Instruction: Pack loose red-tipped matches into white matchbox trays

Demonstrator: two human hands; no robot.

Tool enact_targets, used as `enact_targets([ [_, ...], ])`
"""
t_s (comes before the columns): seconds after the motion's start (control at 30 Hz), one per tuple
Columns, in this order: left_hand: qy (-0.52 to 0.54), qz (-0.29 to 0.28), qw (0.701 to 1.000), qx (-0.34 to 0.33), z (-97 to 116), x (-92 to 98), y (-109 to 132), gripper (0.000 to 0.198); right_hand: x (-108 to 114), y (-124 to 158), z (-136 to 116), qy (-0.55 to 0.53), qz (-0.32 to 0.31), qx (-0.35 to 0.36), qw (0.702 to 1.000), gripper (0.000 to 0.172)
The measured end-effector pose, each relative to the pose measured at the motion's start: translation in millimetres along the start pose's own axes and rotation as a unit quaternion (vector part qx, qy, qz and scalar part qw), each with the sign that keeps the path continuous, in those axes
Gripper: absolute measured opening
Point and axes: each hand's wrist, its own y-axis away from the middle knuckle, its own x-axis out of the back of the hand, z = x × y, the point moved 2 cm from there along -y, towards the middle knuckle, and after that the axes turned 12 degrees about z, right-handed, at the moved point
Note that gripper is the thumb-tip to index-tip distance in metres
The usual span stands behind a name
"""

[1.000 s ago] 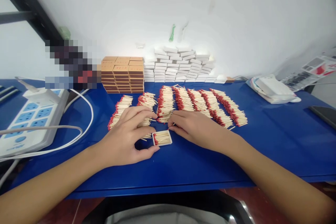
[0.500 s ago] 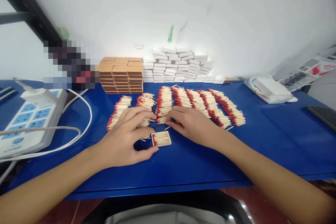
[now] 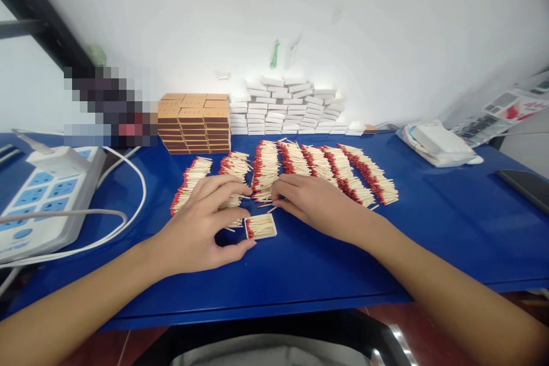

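A small white matchbox tray (image 3: pixel 275 226), partly filled with red-headed matches (image 3: pixel 259 225), lies on the blue table. My left hand (image 3: pixel 201 226) curves around its left end, thumb at the near corner and index finger at the far one. Just beyond the tray, my right hand (image 3: pixel 313 200) has its fingers pinched together at the near end of a thick row of matches (image 3: pixel 265 166). A loose match (image 3: pixel 271 210) pokes out by those fingertips; the fingers partly hide what they pinch. Further match rows (image 3: pixel 369 174) fan out on both sides.
Stacked brown matchboxes (image 3: pixel 194 124) stand against the wall, beside a pile of white trays (image 3: pixel 283 108). On the left sits a power strip (image 3: pixel 51 194) with looping white cables (image 3: pixel 143 183). A white packet (image 3: pixel 440 143) and a dark flat object (image 3: pixel 523 186) lie at the right.
The whole view has shifted slightly, so everything sits a little further left. Both hands keep nearly the same places, the right fingertips still at the near end of the row.
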Motion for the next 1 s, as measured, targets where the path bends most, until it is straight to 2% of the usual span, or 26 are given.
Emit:
enact_targets([
  [0.27,0.003,0.000,1.000,-0.004,0,0.3,0,0.021,3,5,5,-0.081,0.019,0.016,0.996,0.012],
  [0.53,0.002,-0.001,1.000,-0.002,-1,-0.1,2,0.021,-5,2,-1,-0.053,0.005,0.013,0.998,0.014],
  [0.7,-0.004,0.005,1.000,-0.004,-1,-1.1,1,0.020,3,3,-4,-0.042,0.028,-0.003,0.999,0.014],
  [0.83,-0.005,0.004,1.000,0.000,-2,-1.8,0,0.020,8,6,-17,-0.055,0.041,0.023,0.997,0.011],
  [1.0,-0.006,-0.006,1.000,0.002,-2,-2.3,-1,0.019,-1,4,-35,0.011,0.028,0.065,0.997,0.013],
])
